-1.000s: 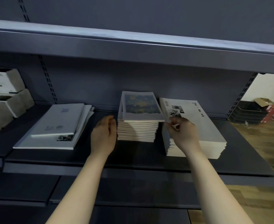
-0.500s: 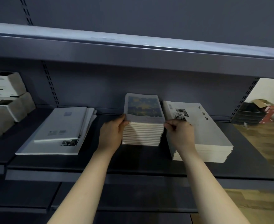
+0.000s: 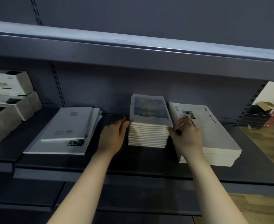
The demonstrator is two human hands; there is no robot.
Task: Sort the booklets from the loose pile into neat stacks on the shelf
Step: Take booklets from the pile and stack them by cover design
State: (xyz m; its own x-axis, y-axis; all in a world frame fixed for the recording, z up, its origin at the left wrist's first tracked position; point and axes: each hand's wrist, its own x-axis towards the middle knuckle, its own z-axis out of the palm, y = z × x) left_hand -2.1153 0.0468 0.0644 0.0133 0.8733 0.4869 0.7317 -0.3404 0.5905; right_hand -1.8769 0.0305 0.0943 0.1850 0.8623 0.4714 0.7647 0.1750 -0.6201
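While the stack of booklets (image 3: 149,135) stays where it was on the shelf (image 3: 133,159), between the loose pile (image 3: 63,131) and the wide white stack (image 3: 217,139), both hands have eased off since half a second ago. The left hand (image 3: 113,138) has drawn back a little, so its fingers, held together and nearly straight, meet only the stack's left side. The right hand (image 3: 185,136) touches the right edge near the top, fingers curled; whether they pinch anything cannot be told.
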